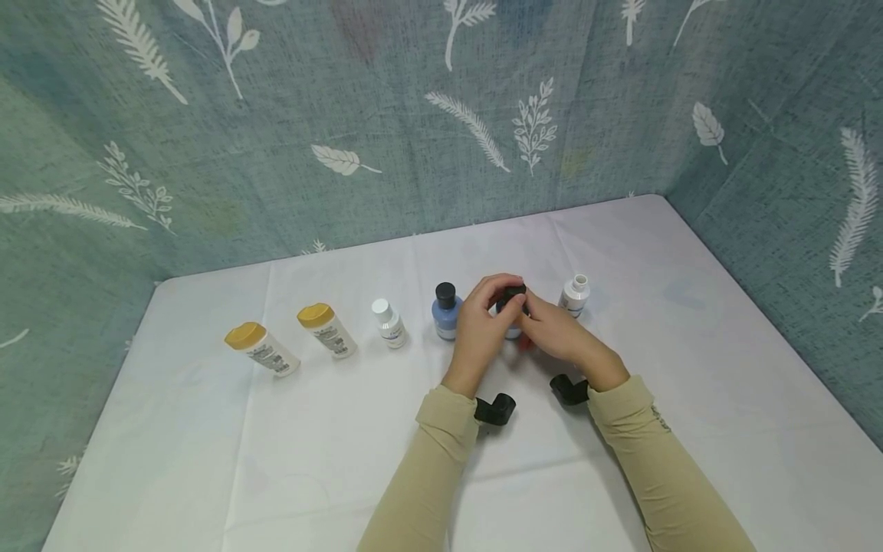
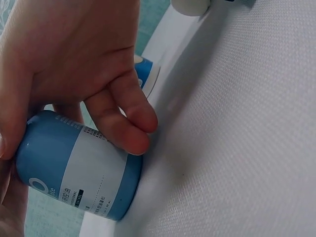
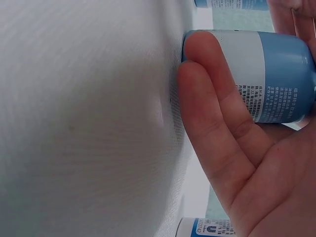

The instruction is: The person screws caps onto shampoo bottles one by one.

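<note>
A blue bottle with a white label band stands on the cloth between both hands, its black cap partly covered by fingers. My left hand curves over from the left, with thumb and fingers at the cap. In the left wrist view its lower fingers lie along the label. From the other side, my right hand holds the same bottle near the top. Its two lower fingers extend down beside the label in the right wrist view. The hands hide most of the bottle in the head view.
A second blue bottle with black cap stands just left. Right of the hands is a white bottle with an uncapped neck. Farther left stand a white-capped bottle and two yellow-capped bottles. Patterned curtains surround the white-covered table.
</note>
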